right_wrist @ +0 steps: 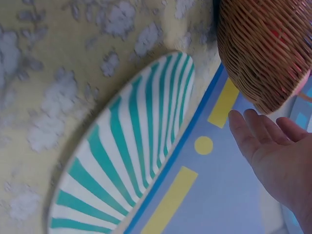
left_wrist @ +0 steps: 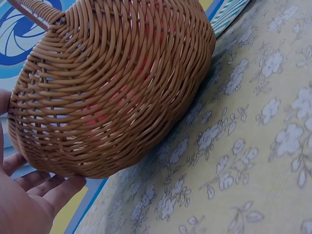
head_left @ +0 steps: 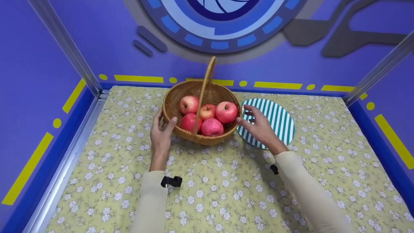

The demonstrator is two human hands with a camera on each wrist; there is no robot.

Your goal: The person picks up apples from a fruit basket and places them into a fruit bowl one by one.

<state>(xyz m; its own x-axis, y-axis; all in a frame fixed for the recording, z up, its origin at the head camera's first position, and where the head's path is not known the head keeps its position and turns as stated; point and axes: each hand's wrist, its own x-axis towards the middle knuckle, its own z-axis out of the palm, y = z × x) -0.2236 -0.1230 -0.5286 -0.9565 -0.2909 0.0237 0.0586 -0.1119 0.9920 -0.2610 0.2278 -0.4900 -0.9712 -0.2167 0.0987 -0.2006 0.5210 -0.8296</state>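
Observation:
A woven wicker basket (head_left: 200, 139) with an arched handle (head_left: 208, 69) stands near the back of the cloth, holding several red apples (head_left: 226, 112). At its left side is my left hand (head_left: 160, 137), thumb by the rim and fingers along the outer wall. In the left wrist view the fingers (left_wrist: 61, 192) look loosely extended beside the woven wall. To the right, my right hand (head_left: 260, 129) has its thumb tip near the rim, while its fingers spread away from the wall. The right wrist view shows those fingers (right_wrist: 253, 131) extended by the basket's edge.
A round green-and-white striped board (head_left: 281, 123) lies right of the basket, partly behind my right hand. Flowered yellow cloth (head_left: 207, 194) covers the table. Blue panels (head_left: 106, 58) with yellow marks enclose the back and sides, joined by metal posts (head_left: 69, 42).

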